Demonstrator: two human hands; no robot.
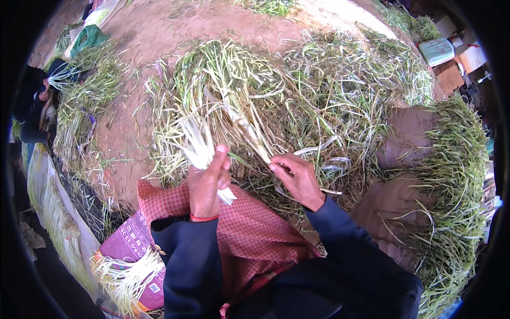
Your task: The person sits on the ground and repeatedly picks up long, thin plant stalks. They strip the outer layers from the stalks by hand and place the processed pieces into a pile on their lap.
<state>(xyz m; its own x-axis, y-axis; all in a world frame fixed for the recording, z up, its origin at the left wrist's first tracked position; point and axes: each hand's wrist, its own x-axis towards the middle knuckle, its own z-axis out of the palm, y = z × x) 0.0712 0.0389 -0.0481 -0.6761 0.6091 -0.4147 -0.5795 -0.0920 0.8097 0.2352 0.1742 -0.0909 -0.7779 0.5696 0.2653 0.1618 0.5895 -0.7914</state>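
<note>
A bunch of white, peeled plant stalks (196, 139) is gripped in my left hand (209, 179), over a red checked cloth (247, 223) on my lap. To its right, my right hand (299, 177) pinches the lower end of a long stalk (249, 129) between thumb and fingers; the stalk's upper part lies over the heap. Beyond both hands spreads a large heap of green and dry leafy stalks (318, 87). More thin white stalks (133, 279) rest on a purple printed sack (129, 239) at my lower left.
Piled green stalks (450, 175) line the right side. Another person's hand (44, 95) holds pale stalks at the far left, beside a leafy pile (85, 95). Pale stalks lie on a light sheet (75, 223). Cardboard boxes (449, 75) and a pale package (437, 52) stand upper right.
</note>
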